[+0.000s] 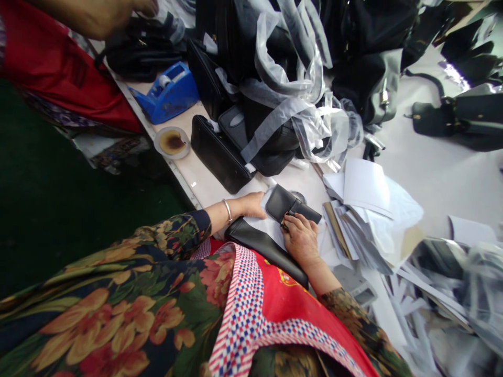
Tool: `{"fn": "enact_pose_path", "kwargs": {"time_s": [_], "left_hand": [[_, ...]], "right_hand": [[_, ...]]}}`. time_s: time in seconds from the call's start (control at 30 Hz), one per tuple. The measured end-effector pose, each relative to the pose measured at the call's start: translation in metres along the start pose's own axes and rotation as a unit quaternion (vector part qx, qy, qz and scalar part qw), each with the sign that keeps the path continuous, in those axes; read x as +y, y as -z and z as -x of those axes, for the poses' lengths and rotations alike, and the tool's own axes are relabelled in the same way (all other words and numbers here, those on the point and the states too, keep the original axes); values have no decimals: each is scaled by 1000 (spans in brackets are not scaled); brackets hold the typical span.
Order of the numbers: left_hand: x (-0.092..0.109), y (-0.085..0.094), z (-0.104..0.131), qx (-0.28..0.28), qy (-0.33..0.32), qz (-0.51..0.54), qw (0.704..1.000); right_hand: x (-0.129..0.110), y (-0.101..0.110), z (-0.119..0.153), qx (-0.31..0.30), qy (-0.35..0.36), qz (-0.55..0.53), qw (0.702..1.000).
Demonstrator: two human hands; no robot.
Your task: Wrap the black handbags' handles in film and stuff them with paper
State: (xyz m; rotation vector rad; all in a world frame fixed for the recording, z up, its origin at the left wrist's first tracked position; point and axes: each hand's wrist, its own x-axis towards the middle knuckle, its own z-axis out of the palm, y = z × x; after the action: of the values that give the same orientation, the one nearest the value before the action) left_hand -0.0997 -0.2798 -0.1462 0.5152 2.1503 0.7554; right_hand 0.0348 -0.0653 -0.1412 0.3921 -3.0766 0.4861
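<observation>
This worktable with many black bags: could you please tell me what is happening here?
A person's right hand touches a small black case at the worktable, with the left hand close beside it. A longer black piece lies between that case and the person's red apron. Black bags are crowded further back.

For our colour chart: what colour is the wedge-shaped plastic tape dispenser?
The tape dispenser is blue, best seen in the head view.

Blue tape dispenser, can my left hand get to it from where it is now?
Probably yes, with a stretch: a black bag lies partly between the left hand and the blue tape dispenser, but nothing covers the dispenser itself.
</observation>
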Motion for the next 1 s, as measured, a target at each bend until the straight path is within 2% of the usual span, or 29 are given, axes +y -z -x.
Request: {"fn": "enact_pose_path", "kwargs": {"time_s": [0.3, 0.47, 0.63, 0.77, 1.0], "left_hand": [[-1, 1, 2, 6, 3, 8, 1000], [1, 2, 2, -3, -21, 24, 999], [0, 1, 2, -2, -8, 27, 1000], [-2, -1, 1, 14, 4, 23, 1000], [-1, -2, 1, 14, -1, 32, 999]], "right_hand": [[5, 1, -1, 25, -5, -30, 999], [13, -2, 2, 75, -91, -137, 984], [11, -6, 1, 77, -142, -201, 966], [7, -9, 4, 70, -134, -182, 972], [4, -15, -2, 59, -62, -107, 991]]}}
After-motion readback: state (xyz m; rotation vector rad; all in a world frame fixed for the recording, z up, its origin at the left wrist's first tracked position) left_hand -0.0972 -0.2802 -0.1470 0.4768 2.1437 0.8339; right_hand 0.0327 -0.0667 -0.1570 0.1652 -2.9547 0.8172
